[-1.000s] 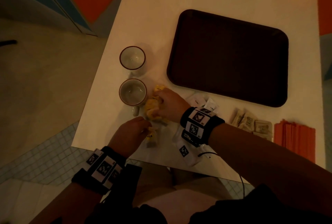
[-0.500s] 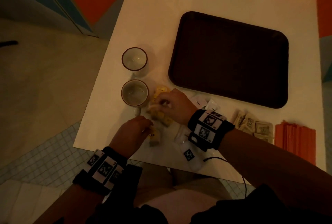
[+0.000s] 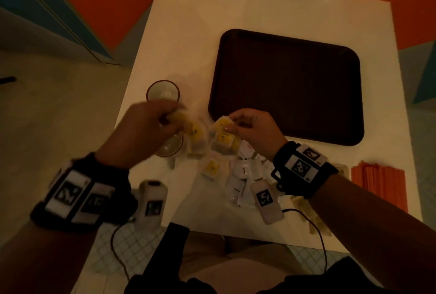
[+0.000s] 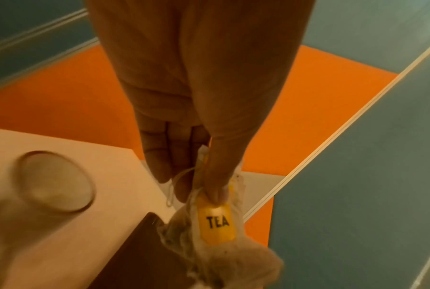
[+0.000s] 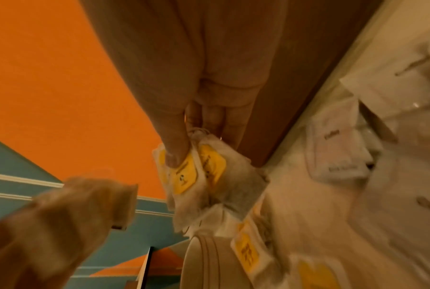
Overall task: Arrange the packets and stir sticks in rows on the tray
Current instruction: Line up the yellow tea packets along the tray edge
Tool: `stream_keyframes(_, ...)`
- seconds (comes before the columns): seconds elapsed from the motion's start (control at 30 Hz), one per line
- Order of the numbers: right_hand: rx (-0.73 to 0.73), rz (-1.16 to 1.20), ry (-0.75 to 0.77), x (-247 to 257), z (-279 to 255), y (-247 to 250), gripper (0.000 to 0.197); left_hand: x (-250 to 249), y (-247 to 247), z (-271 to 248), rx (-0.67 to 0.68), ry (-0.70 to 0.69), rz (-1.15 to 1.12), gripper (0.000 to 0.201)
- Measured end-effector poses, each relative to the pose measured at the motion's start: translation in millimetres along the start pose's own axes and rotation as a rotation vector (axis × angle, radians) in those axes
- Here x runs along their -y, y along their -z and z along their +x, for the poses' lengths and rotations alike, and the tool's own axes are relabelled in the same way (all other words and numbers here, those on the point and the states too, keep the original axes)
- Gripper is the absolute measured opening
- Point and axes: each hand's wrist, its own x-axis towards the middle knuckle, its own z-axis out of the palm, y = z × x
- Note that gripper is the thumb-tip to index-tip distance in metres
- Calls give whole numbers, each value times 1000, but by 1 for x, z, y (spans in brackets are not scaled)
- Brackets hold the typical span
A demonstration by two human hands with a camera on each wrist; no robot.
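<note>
Head view: the left hand [image 3: 146, 128] pinches a gauzy tea bag with a yellow "TEA" tag [image 4: 217, 224] between thumb and fingers, lifted above the white table [image 3: 188, 22] beside two maroon-rimmed cups [image 3: 162, 92]. The right hand [image 3: 252, 126] pinches a small bunch of yellow-tagged tea bags [image 3: 223, 138] just off the near left corner of the dark brown rectangular plastic tray [image 3: 285, 86], whose whole surface lies bare. One yellow-tagged bag [image 3: 211, 168] and a heap of white sachets [image 3: 245, 171] lie near the table's front edge. Orange stir sticks [image 3: 377, 183] are stacked at the right edge, well apart from both hands.
</note>
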Motion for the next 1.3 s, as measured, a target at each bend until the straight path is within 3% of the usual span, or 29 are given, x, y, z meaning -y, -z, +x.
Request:
stream_keyframes(0.17,-83,-50,42,10,20,32,10,-5,6,100,-11,-82,46,17)
stream_keyframes(0.33,-137,-178,84,21,57,71,10,10,-22,195,134,-52,139,21)
stream_keyframes(0.53,-213,-279,97,26,116,92,12,9,-45,269,215,24,214,23)
stream_keyframes(0.77,-135,-426,89,32,184,90,17,22,-58,332,354,-26,337,27)
stream_keyframes(1.0,-59,-471,71,29,220,83,24,44,-60,342,320,-36,208,23)
stream_keyframes(1.13,-71,-452,43,15,227,82,22,56,-51,316,216,132,-2,28)
stream_keyframes(1.3,-127,-362,93,6,224,82,16,57,-65,274,313,7,87,30)
